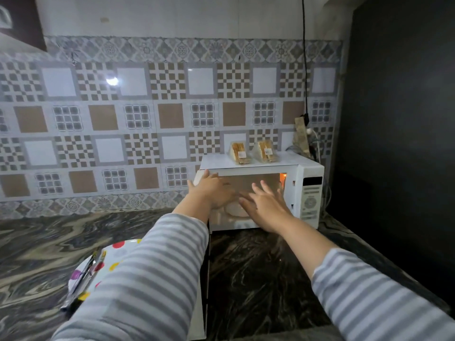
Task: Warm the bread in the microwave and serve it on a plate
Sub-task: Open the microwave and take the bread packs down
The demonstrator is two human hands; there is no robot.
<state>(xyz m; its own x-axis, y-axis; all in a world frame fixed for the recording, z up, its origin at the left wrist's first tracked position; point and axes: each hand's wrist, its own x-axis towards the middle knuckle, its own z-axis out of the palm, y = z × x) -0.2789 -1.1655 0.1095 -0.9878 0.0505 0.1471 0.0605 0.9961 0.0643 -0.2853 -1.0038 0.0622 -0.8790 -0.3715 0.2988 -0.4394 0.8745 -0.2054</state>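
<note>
Both hands reached into the open microwave (261, 190). The left hand (214, 190) lay with fingers stretched forward and thumb raised near the cavity's upper left corner; the right hand (264, 205) was spread flat, fingers apart, just beside it. Neither gripped anything that could be seen. Between and below them, on the cavity floor, sat a pale round shape, probably the bread (236, 210), though the hands covered most of it and the view there was blurred. The oven's lamp glowed orange at the cavity's right edge, and its door (200, 303) swung out toward the camera under the left sleeve. Two wrapped sandwich packs (252, 151) stood on top of the microwave. On the marbled counter (37, 242), well left of the oven, lay a polka-dot plate (108, 262) with a wrapper (81, 279) across it.
</note>
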